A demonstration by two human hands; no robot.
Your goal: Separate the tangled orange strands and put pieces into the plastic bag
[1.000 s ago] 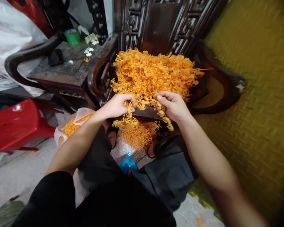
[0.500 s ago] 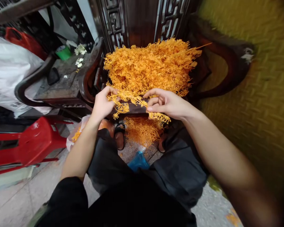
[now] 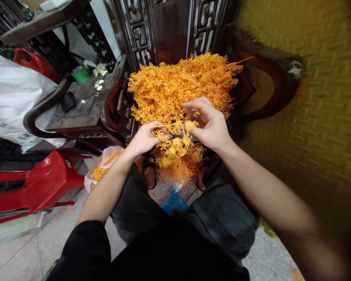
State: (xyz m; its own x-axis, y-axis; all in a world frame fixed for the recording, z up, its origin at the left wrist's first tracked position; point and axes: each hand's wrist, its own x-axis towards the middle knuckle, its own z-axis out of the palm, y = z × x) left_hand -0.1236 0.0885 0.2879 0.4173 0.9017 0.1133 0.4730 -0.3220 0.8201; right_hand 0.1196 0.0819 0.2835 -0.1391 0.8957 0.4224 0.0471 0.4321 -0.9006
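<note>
My left hand (image 3: pixel 148 138), near the front edge of the chair seat, has its fingers closed on a thin, branched orange sprig (image 3: pixel 177 146) with small knobby tips. The sprig hangs between both hands and is partly blurred. On its other end is my right hand (image 3: pixel 209 123), thumb and a curled finger pinching while the index finger stretches out above. Just beyond my hands, a large heap of the same orange stringy sprigs (image 3: pixel 181 86) covers the seat of the dark carved wooden chair (image 3: pixel 171 35).
Below, between my feet, lies a looser pile of thin orange strands (image 3: pixel 184 171) by a blue plastic object (image 3: pixel 174 201). A white plastic bag (image 3: pixel 90 177) holding orange bits stands left, near a red plastic stool (image 3: pixel 46 175). Another wooden chair (image 3: pixel 87 107) carries a green container (image 3: pixel 81 74).
Both hands have drawn closer together, the left moving right and the right turning upward. The sprig is now bunched and hangs lower between them. The view has shifted slightly.
</note>
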